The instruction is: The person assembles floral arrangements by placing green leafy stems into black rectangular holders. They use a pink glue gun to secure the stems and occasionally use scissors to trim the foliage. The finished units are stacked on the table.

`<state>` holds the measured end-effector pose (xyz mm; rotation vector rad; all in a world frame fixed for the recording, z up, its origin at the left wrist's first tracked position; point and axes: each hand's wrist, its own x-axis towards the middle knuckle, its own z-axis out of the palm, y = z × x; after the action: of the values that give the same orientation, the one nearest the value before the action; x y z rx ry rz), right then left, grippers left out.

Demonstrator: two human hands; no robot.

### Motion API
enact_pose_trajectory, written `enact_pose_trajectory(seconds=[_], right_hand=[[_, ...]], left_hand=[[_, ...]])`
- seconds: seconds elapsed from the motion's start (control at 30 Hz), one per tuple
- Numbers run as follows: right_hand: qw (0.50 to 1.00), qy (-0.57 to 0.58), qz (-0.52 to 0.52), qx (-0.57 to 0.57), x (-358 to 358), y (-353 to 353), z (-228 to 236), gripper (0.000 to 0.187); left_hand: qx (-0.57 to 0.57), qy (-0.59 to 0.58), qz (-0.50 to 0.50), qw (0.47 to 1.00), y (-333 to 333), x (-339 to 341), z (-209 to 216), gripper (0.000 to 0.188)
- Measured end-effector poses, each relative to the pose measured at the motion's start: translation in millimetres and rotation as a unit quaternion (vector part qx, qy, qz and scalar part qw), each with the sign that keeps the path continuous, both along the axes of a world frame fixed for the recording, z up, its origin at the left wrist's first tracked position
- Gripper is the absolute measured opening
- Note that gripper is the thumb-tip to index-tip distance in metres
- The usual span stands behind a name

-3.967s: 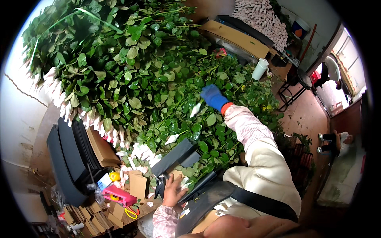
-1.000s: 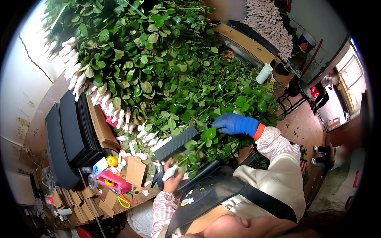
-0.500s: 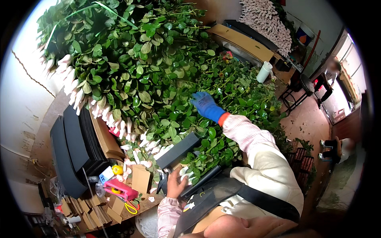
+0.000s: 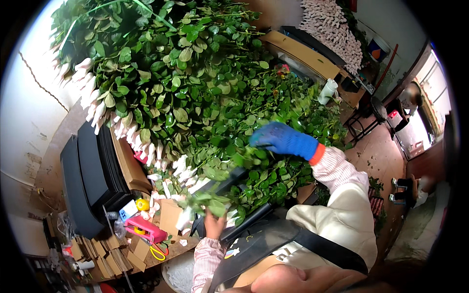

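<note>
My right hand, in a blue glove with an orange cuff, is closed at the stem end of a leafy rose stem. The stem is smeared by motion and slants down toward my left. Its pale-sleeved head appears at the lower left. My bare left hand is by the lower leaves, which cover its fingers. Beneath the stem is a dark grey block, partly covered by leaves. White-sleeved buds lie beside a black roll-like bar. A large heap of roses fills the far side.
Black sheets and cardboard stand at left. Nearby lie a pink tool, yellow-handled scissors, a yellow tape roll and cardboard pieces. A white cup stands at far right. Two people are at the right.
My right hand has moved right and slightly nearer, drawing a rose stem out over the grey block. My left hand, earlier beside the white buds with fingers showing, is now behind leaves.
</note>
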<state>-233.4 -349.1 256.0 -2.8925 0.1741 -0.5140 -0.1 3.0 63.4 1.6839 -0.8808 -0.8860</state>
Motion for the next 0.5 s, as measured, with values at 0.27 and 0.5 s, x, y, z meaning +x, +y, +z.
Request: enact_pose_trajectory(seconds=[0.27,0.5], right_hand=[[0.927,0.324,-0.192,-0.004,-74.9,27.4,-100.0,0.030],[0.808,0.536,-0.238,-0.054,-19.8,5.9,-70.5,0.020]], left_hand=[[-0.081,-0.097,0.018,0.992,-3.1,-1.1,-1.3,0.075],[-0.062,-0.102,0.035,0.992,-2.1,-1.6,0.0,0.070]])
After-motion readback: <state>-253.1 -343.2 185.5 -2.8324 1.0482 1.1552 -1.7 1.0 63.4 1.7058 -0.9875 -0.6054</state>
